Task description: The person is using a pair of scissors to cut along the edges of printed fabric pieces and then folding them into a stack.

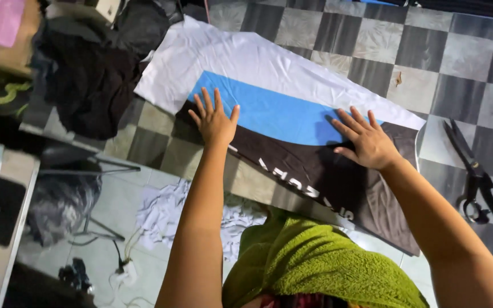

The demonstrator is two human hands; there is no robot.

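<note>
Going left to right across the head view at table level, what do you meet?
Pile of dark cloth → left hand flat on the blue, black and white fabric → right hand flat on the same fabric → black scissors on the checkered surface.

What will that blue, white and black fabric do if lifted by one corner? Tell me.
The fabric would probably droop and fold: it lies flat and thin, with fine wrinkles. It looks light, since both the left hand and the right hand press it flat. It may slide on the smooth checkered surface.

Dim, bluish indoor light | soft shadows under hands | blur left of them | sharp centre
</note>
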